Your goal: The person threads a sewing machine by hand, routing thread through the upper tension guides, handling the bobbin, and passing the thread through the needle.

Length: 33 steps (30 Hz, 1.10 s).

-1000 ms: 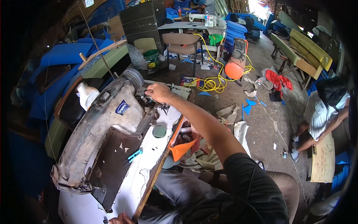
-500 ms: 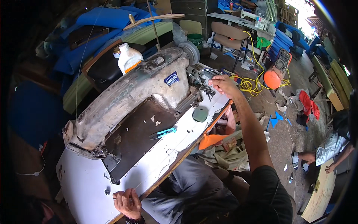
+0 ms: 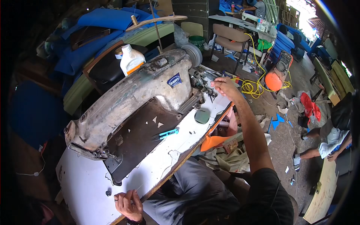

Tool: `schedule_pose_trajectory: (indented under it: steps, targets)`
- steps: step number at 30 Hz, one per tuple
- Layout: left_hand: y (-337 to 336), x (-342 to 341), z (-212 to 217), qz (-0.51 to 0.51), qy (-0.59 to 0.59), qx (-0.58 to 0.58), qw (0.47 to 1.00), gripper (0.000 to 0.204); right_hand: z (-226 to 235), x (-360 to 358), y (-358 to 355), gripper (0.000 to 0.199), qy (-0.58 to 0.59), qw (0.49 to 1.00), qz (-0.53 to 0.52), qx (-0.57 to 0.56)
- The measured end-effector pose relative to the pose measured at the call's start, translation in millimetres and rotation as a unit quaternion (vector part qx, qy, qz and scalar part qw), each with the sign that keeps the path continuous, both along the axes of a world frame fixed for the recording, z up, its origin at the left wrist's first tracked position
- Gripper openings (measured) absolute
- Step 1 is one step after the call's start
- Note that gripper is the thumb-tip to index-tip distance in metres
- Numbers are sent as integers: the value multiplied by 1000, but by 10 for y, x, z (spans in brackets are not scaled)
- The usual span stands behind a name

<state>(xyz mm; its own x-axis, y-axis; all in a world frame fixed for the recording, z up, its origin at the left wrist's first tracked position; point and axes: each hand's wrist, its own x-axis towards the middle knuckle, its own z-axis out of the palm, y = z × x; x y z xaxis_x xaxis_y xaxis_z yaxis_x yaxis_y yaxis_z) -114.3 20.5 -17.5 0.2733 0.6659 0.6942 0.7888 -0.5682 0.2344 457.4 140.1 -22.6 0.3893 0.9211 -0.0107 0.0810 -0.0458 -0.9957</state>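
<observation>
**Right hand by the metal bits, left hand down at the near edge**

So your right hand was over at the far end of the white surface, just beside that jumble of small metal bits. Your fingers were curled in with the tips bunched close, but I honestly couldn't tell if that grip was holding anything or just loosely bent.

Your left hand sat low at the near edge, palm partly turned up and fingers half curled. Same deal there: couldn't tell if anything was in that grip. A small dark round part lay on the surface near it, not touching.

The big worn sewing machine ran along the left side, with its grey handwheel at the far end, close to the metal bits. Some pale scraps lay on the dark plate under its arm, and light blue snips straddled the plate's edge. A greenish rounded piece was on the white part between the snips and your right hand. Behind the machine stood a white bottle, and orange cloth hung below the edge nearest you.
</observation>
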Motion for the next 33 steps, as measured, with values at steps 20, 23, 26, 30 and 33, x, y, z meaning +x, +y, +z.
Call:
schedule_pose_trajectory:
  steps: [20,23,26,30,33]
  targets:
    - [176,45,58,-42,-5,5,999,21,-45,452,-175,14,-56,998,-17,-4]
    - [107,-32,38,-31,-14,12,999,16,-35,132,-33,16,-122,992,-16,9]
    - [19,-80,15,1,-2,0,1000,15,-39,-76,72,17,-24,999,-3,20]
    - [61,-13,-35,-20,1,9,1000,16,39,50,-85,16,9,1000,-4,18]
    - [54,-1,-31,-11,3,9,1000,15,62,22,-129,16,1,1000,-25,9]
